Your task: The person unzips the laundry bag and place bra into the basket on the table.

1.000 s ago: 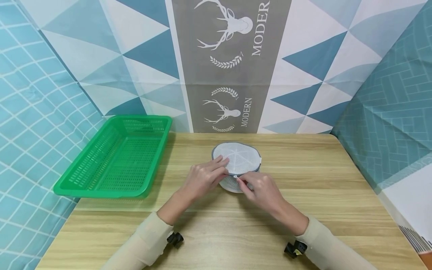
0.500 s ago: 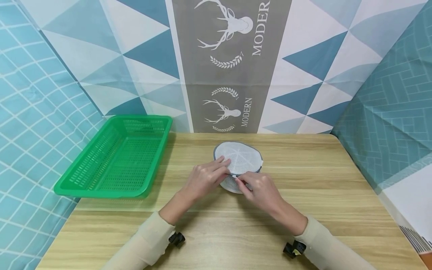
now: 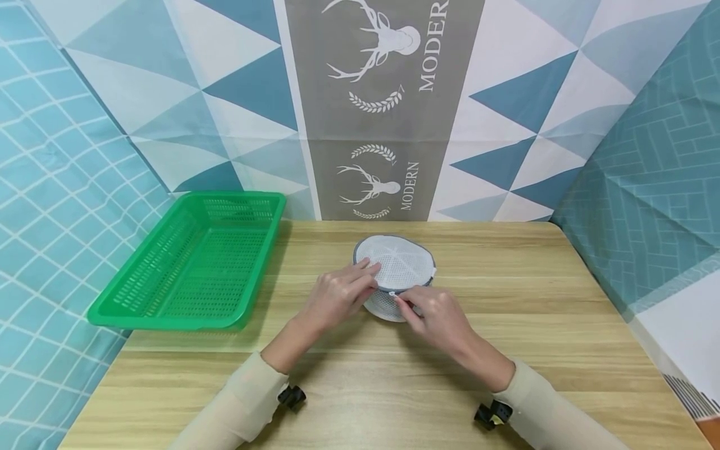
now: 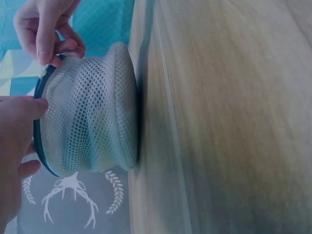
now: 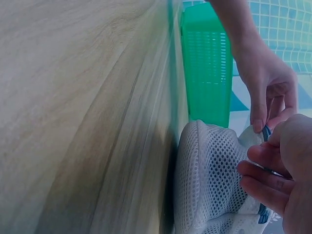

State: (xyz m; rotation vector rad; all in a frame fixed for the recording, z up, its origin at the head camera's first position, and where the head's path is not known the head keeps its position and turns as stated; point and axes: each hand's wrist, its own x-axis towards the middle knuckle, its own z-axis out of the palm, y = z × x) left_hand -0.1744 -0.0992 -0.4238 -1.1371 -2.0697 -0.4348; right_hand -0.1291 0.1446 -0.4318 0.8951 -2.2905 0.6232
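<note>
A white mesh laundry bag, round and drum-shaped with a dark grey-blue zip edge, stands on the table in front of me. With thumb and fingers my left hand pinches the zip edge at the bag's near left, some fingertips lying on the lid. Close beside it, my right hand pinches the small white zip pull at the near edge. In the left wrist view the mesh side bulges between lid and base. Fingers partly hide the zip in the right wrist view.
A green plastic basket with slotted walls stands at the table's left. Patterned cloths hang behind and along both sides. The wooden table reaches to the right of the bag.
Both hands keep their hold on the bag and zip pull. The bag has tipped very slightly back and forth; otherwise hardly anything differs.
</note>
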